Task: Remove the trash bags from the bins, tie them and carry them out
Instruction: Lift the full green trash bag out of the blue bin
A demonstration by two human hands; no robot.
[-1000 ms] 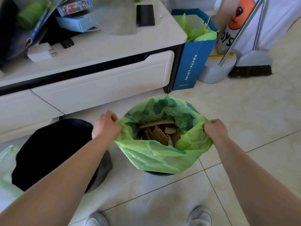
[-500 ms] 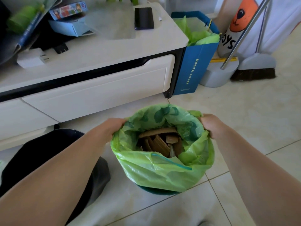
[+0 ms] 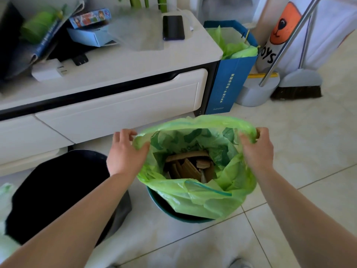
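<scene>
A person's left hand (image 3: 125,153) and right hand (image 3: 257,149) are gripping a green trash bag (image 3: 202,198) by its rim. The fingers of each hand are clamped on the plastic at opposite sides of the open mouth. The bag is sitting inside a round teal bin (image 3: 173,214), rising above it and draping over its near edge. Cardboard scraps (image 3: 190,167) are lying inside the bag. Left of the teal bin a black-lined bin (image 3: 58,190) is standing. Behind the teal bin a white cabinet (image 3: 116,105) is standing, and behind it to the right, a blue paper bag (image 3: 228,84) and a broom (image 3: 297,88).
</scene>
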